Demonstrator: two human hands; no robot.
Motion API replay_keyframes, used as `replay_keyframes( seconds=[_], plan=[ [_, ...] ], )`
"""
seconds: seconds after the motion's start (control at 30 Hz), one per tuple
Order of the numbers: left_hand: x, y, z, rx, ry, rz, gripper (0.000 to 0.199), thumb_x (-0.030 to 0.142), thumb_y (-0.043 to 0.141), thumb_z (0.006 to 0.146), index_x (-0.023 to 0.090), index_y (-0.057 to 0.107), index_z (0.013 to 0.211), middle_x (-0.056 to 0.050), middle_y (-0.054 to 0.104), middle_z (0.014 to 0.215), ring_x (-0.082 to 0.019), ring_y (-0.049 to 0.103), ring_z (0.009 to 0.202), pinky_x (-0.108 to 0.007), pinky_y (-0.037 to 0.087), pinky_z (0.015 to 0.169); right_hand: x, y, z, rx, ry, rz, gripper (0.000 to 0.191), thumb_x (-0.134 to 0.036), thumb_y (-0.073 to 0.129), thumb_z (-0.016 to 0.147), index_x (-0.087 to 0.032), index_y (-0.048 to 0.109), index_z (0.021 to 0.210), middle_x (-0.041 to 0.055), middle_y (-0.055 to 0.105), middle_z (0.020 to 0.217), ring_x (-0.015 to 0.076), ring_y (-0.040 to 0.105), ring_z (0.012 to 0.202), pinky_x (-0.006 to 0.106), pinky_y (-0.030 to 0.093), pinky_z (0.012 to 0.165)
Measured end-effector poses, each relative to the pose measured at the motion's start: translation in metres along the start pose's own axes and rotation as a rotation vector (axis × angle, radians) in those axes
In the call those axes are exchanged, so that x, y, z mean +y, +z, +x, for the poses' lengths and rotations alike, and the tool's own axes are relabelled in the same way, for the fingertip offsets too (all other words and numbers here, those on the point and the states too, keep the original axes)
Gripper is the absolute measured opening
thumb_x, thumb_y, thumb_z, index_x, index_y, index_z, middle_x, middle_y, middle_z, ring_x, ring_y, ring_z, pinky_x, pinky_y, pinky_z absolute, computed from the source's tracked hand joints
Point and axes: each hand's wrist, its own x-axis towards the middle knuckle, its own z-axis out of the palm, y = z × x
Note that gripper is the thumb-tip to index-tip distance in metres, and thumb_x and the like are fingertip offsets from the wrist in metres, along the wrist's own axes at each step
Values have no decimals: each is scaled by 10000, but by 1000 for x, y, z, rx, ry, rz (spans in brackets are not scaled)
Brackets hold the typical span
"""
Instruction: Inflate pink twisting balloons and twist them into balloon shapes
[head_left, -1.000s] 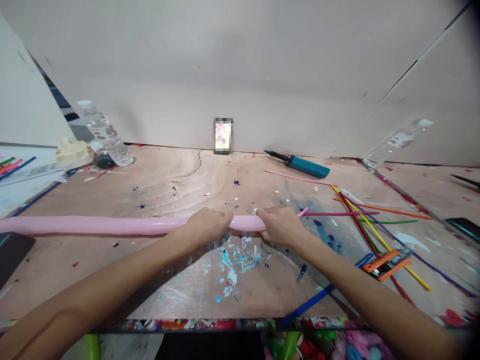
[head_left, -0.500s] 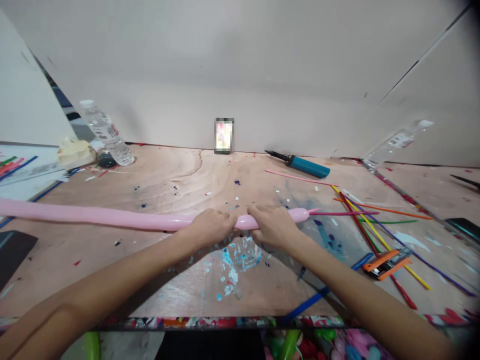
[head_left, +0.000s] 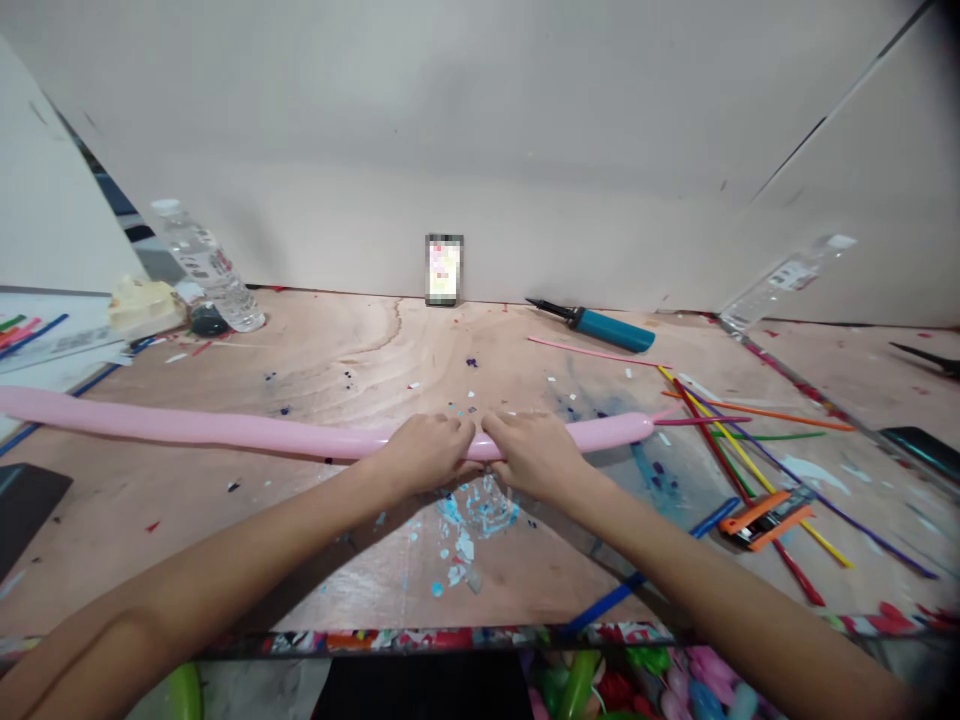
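A long pink balloon (head_left: 247, 430) lies across the view, running from the left edge to a knotted end right of centre. Both hands grip it near the middle, close together. My left hand (head_left: 429, 452) has its fingers wrapped round the balloon. Just to its right, my right hand (head_left: 531, 452) is closed round it too, with a short bit of pink showing between them. The balloon's end sticks out past my right hand, near several thin uninflated balloons (head_left: 739, 445) in different colours.
On the wooden table (head_left: 337, 350) are a blue hand pump (head_left: 615, 330), an orange tool (head_left: 766, 518) and paper scraps. Bottles (head_left: 214, 270) lean at the back left and right. A phone-like screen (head_left: 444, 270) stands against the wall. Inflated balloons (head_left: 705, 685) lie below the table edge.
My right hand has shifted slightly left, closer to my left hand. More of the balloon's end now shows to the right of it. The view has moved slightly.
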Motion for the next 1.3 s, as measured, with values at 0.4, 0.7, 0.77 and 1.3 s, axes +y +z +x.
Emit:
replay_keyframes(
  seconds=[0.4,0.7,0.77,1.3],
  plan=[
    [-11,-1,-1,0,-18,67,290,392,474,901,153,547,1049,-116,674,976,-267,654,902,-333,466,715,18,3,-10,-8,92,-44,270,-339,580,768,-188,576,992,87,693,933,246,634,851,278,322,620],
    [-18,-3,-9,-33,-111,53,314,427,448,900,151,558,1002,-112,691,889,-269,668,799,-345,459,661,35,12,-18,41,132,-87,273,-326,555,760,-205,572,1004,66,693,938,248,633,807,295,290,610],
    [-10,-3,-2,-8,-90,53,375,480,460,891,144,553,1029,-124,687,940,-268,666,825,-338,461,668,25,12,-17,76,93,-61,301,-333,555,767,-202,565,1038,67,688,956,247,627,838,299,305,639],
    [-14,7,-25,2,-42,67,466,600,419,876,171,570,979,-107,685,914,-274,662,807,-339,449,635,31,24,-48,58,164,-64,166,-257,538,780,-200,574,932,54,685,887,231,625,808,296,298,641]
  ],
)
